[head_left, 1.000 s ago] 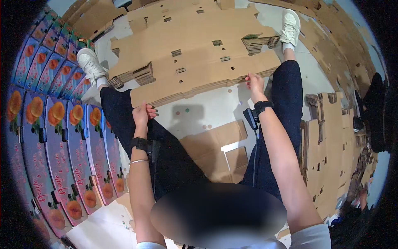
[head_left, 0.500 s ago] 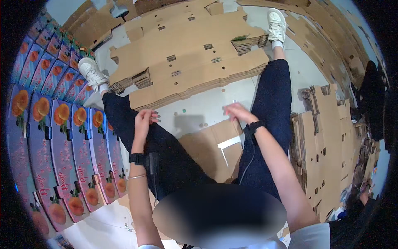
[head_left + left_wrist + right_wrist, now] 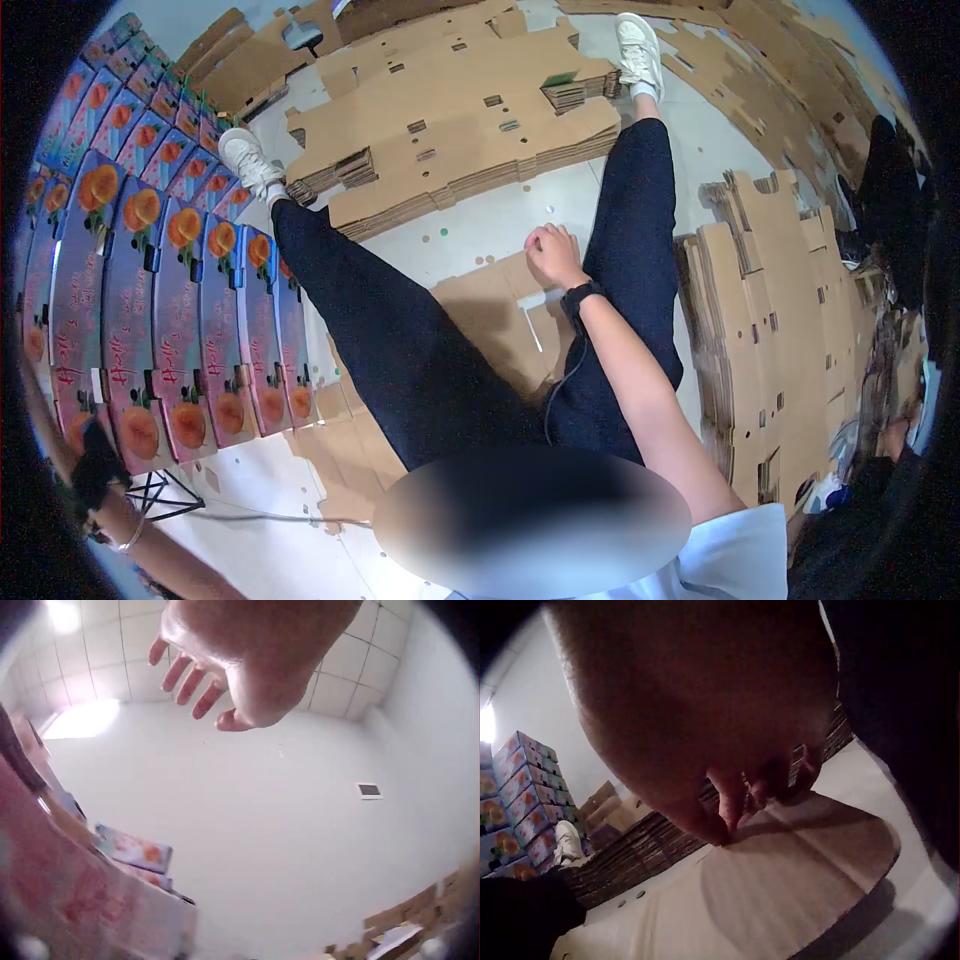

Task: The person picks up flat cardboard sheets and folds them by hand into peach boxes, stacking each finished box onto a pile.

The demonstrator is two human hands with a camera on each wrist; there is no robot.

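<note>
The right hand (image 3: 555, 253), with a black band (image 3: 582, 295) at its wrist, is at the far end of a loose brown cardboard piece (image 3: 480, 308) lying on the pale floor (image 3: 475, 222) between the person's legs in dark trousers (image 3: 400, 340). Its fingers are bent and point down to the cardboard; the right wrist view is dim, so I cannot tell whether they pinch it or only rest close over it. That sheet has a curved edge with a shadow beneath it.

The left hand (image 3: 229, 664) is open and empty, fingers apart, with the pale wall and tiled ceiling (image 3: 105, 652) behind it. In the head view its arm (image 3: 165, 560), wearing a thin pale bracelet (image 3: 132, 535), reaches past the near end of a row of tall pink and blue boxes printed with orange fruit (image 3: 135, 300).

A broad layered stack of flat brown cardboard (image 3: 455, 115) lies beyond the loose piece, between two white shoes (image 3: 640, 55). More flat cardboard piles (image 3: 770, 340) lie to the right of the right leg. A small green disc (image 3: 445, 232) is on the floor near the stack.
</note>
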